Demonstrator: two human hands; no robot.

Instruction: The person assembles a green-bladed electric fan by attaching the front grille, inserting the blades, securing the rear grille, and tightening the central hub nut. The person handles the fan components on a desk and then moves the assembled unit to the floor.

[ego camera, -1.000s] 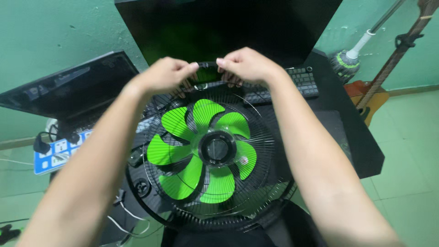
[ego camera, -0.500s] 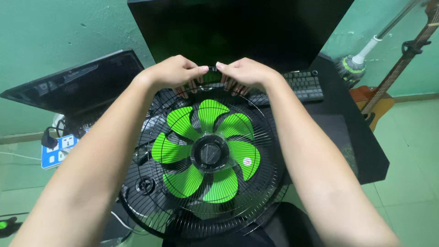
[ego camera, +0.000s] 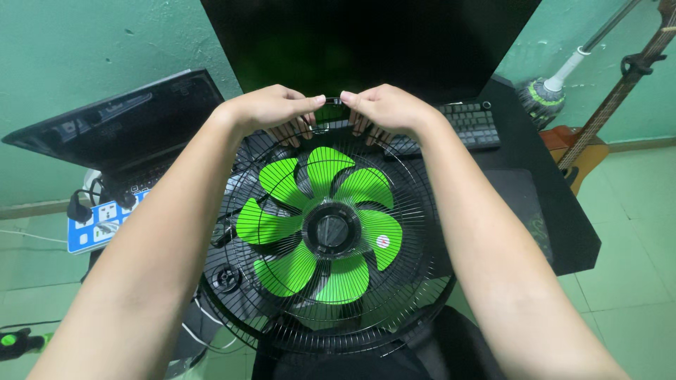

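A round fan lies face up below me, with bright green blades (ego camera: 320, 225) under a black wire guard (ego camera: 415, 211). Both hands reach to the guard's far rim. My left hand (ego camera: 271, 109) and my right hand (ego camera: 384, 109) pinch the black rim band (ego camera: 331, 102) at the top, thumbs almost meeting and fingers curled over the wires. The fan's black hub (ego camera: 331, 229) sits at the centre.
A black monitor (ego camera: 366, 42) stands behind the fan on a black desk (ego camera: 556, 218), with a keyboard (ego camera: 472, 123) to the right. An open laptop (ego camera: 120, 134) and a blue power strip (ego camera: 98, 225) are at left. A mop (ego camera: 546, 95) and a guitar (ego camera: 584, 148) lean at right.
The view has shifted slightly, so the fan sits a little higher and more to the right in frame. Both hands stay pinched on the top of the rim.
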